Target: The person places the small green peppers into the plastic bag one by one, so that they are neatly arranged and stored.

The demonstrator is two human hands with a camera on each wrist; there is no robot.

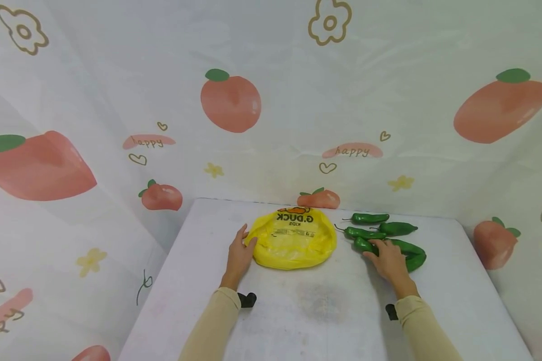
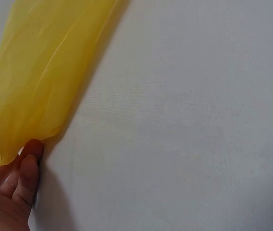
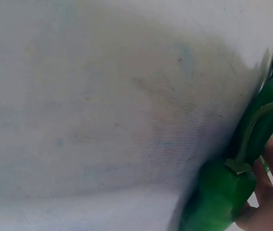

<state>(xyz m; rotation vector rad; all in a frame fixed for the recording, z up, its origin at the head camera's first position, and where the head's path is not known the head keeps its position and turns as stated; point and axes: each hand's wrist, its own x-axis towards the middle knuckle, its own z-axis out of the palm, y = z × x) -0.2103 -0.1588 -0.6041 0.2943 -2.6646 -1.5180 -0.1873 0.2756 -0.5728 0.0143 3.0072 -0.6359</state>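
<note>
A yellow plastic bag [image 1: 293, 255] with its mouth spread into a round rim lies on the table, dark "G.DUCK KIDS" print at its far side. At its left edge, my left hand [image 1: 241, 253] pinches the rim between thumb and fingers; the left wrist view shows the yellow film [image 2: 45, 72] between them. My right hand [image 1: 388, 260] grips a long green pepper [image 1: 363, 244] among several others right of the bag. In the right wrist view, thumb and fingers lie on either side of that pepper [image 3: 259, 115], and another pepper [image 3: 223, 192] with a curved stem sits nearer.
Beyond the right hand lie more green peppers, among them one at the back [image 1: 370, 218] and one to the right [image 1: 397, 229]. The white table [image 1: 320, 326] meets a fruit-printed cloth backdrop [image 1: 271, 170] at its far edge. Similar cloth hangs on both sides.
</note>
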